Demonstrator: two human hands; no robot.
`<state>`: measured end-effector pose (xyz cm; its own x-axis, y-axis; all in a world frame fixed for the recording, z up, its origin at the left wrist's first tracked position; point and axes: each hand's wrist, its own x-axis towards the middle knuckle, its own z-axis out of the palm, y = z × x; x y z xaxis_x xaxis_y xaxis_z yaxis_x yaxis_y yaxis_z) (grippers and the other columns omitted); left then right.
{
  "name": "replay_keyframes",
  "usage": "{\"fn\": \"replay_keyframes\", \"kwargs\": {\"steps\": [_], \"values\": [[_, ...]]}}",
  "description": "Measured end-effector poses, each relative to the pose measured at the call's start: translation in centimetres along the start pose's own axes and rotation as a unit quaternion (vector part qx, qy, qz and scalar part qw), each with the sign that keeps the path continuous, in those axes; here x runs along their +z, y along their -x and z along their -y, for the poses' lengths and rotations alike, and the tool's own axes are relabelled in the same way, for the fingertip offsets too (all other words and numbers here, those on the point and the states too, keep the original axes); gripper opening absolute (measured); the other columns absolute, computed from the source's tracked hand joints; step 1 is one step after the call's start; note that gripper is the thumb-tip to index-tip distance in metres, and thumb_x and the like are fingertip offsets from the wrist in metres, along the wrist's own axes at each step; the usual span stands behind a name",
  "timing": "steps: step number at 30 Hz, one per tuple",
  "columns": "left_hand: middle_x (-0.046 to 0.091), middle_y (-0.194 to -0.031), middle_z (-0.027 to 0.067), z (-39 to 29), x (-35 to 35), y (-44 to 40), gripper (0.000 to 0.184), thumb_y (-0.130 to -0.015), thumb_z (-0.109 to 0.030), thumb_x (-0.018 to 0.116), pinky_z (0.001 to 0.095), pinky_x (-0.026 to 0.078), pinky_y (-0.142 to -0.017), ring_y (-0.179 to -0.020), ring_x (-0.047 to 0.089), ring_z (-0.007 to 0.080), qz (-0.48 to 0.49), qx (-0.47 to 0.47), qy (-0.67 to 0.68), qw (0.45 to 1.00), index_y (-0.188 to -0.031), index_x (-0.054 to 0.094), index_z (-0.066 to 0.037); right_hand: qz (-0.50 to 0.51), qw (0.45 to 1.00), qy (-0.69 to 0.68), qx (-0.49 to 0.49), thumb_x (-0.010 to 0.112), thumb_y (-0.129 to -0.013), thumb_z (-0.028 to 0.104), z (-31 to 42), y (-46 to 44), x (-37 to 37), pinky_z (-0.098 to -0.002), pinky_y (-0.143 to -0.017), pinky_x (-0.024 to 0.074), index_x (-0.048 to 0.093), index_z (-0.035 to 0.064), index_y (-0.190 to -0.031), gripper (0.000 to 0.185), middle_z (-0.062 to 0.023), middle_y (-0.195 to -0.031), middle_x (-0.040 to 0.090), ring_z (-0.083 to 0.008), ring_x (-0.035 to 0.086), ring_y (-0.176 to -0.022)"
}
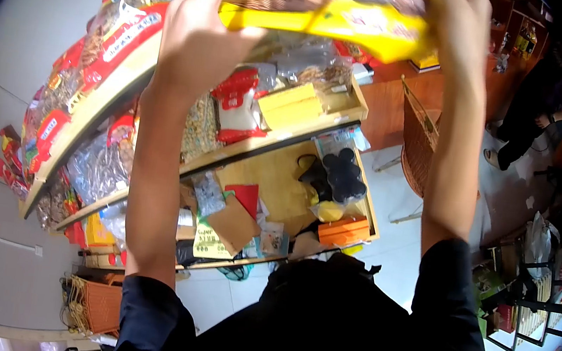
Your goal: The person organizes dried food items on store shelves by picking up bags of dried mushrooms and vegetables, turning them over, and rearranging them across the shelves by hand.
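Raised at the top of the head view is a clear plastic food bag with a yellow printed band [308, 19]; dark and brown contents show through it. My left hand [203, 41] grips its left end, fingers partly out of sight behind the bag. At the other end my right hand [460, 25] is closed on it, a little blurred. Just below the bag, on the upper shelf, lie a red-and-white packet [239, 106] and a yellow box [291, 106]. The bag's upper edge is cut off by the frame.
Red-labelled bags [125, 34] line the top shelf at left. The lower shelf [275, 167] holds cardboard, an orange box [343, 232] and a black bear-shaped container [345, 177]. A wicker chair [417, 140] stands right, a wicker basket [101, 304] lower left. Another person's leg [513, 138] shows far right.
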<state>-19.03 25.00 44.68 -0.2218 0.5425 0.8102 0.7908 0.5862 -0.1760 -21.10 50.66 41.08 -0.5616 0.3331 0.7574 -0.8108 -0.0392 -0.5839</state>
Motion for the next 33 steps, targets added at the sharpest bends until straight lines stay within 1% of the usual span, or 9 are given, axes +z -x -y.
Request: {"fn": "replay_keyframes", "kwargs": {"steps": [3,6,10,14,16,18,22,29,33], "values": [[0.063,-0.114,0.0142,-5.1,-1.3,1.5,0.053,-0.076,-0.008,0.070,0.0321,0.049,-0.083,-0.097,0.061,0.0210,0.167,-0.139,-0.022,0.976,-0.126,0.054,-0.007,0.032,0.944,-0.294,0.149,0.039,-0.099,0.030,-1.2,7.3,-4.9,-0.0285,-0.074,0.0532,0.040,0.0098,-0.134,0.041,-0.0078,-0.116,0.055,-0.0155,0.060,-0.089],[0.063,-0.116,0.0091,-9.5,0.1,6.6,0.047,-0.077,-0.012,0.070,0.0305,0.050,-0.071,-0.088,0.063,0.0166,0.115,0.128,0.000,0.985,-0.123,0.059,-0.017,0.025,0.877,-0.401,0.262,0.050,-0.090,0.055,-4.8,17.2,-9.9,-0.0406,-0.095,0.0471,0.034,-0.0027,-0.139,0.078,-0.0196,-0.134,0.047,-0.0285,0.053,-0.116],[0.059,-0.122,0.0105,-16.4,2.4,15.8,0.046,-0.080,-0.012,0.068,0.0360,0.052,-0.081,-0.099,0.061,0.0252,0.188,0.047,0.126,0.973,-0.124,0.059,-0.022,-0.005,0.846,-0.393,0.362,0.071,-0.076,0.030,-6.9,31.9,-16.0,-0.0403,-0.100,0.0424,0.037,-0.0047,-0.135,0.076,-0.0157,-0.131,0.051,-0.0287,0.053,-0.118],[0.019,-0.150,0.0149,-17.2,1.5,21.7,0.087,-0.077,-0.026,0.074,0.0490,0.027,-0.110,-0.137,0.024,0.0343,0.439,-0.237,0.483,0.719,-0.147,0.023,-0.016,-0.016,0.789,-0.360,0.497,0.069,-0.076,0.024,-5.2,38.5,-18.2,-0.0400,-0.101,0.0421,0.033,-0.0050,-0.137,0.077,-0.0182,-0.133,0.049,-0.0304,0.052,-0.118],[0.025,-0.146,0.0181,-18.5,3.5,26.2,0.087,-0.080,-0.024,0.073,0.0445,0.026,-0.109,-0.135,0.026,0.0318,0.269,-0.367,0.533,0.714,-0.147,0.019,-0.010,-0.024,0.766,-0.273,0.582,0.070,-0.071,0.023,-5.3,40.2,-19.3,-0.0404,-0.101,0.0417,0.026,0.0007,-0.143,0.087,-0.0192,-0.136,0.043,-0.0321,0.049,-0.120],[0.025,-0.145,0.0192,-19.4,4.5,29.0,0.089,-0.081,-0.031,0.072,0.0406,0.027,-0.109,-0.135,0.026,0.0306,0.215,-0.570,0.559,0.562,-0.145,0.017,-0.003,-0.018,0.744,-0.213,0.633,0.070,-0.071,0.024,-5.4,40.4,-17.9,-0.0408,-0.101,0.0414,0.023,0.0027,-0.145,0.090,-0.0189,-0.137,0.043,-0.0319,0.048,-0.121],[0.033,-0.142,0.0222,-20.0,6.4,37.3,0.084,-0.087,-0.034,0.065,0.0367,0.032,-0.107,-0.131,0.037,0.0280,0.190,-0.673,0.624,0.348,-0.144,0.015,0.002,0.050,0.698,-0.195,0.687,0.066,-0.075,0.024,-7.2,39.6,-12.5,-0.0400,-0.106,0.0351,0.017,0.0079,-0.149,0.090,-0.0189,-0.140,0.040,-0.0315,0.043,-0.126],[0.046,-0.134,0.0106,-17.1,1.7,46.0,0.073,-0.088,-0.022,0.064,0.0307,0.044,-0.096,-0.116,0.052,0.0196,-0.031,-0.722,0.671,0.168,-0.144,0.020,-0.003,0.171,0.664,-0.161,0.710,0.062,-0.083,0.013,-12.1,42.4,1.2,-0.0386,-0.102,0.0396,0.010,0.0093,-0.149,0.084,-0.0182,-0.137,0.043,-0.0291,0.047,-0.122],[0.062,-0.103,0.0090,-15.0,-0.9,53.6,0.049,-0.082,-0.016,0.069,0.0312,0.051,-0.079,-0.090,0.061,0.0158,-0.024,-0.764,0.547,0.340,-0.124,0.049,0.000,0.128,0.652,-0.104,0.740,0.066,-0.084,0.013,-17.6,49.1,5.7,-0.0401,-0.094,0.0459,0.014,0.0109,-0.146,0.081,-0.0190,-0.128,0.050,-0.0297,0.054,-0.112]]}}
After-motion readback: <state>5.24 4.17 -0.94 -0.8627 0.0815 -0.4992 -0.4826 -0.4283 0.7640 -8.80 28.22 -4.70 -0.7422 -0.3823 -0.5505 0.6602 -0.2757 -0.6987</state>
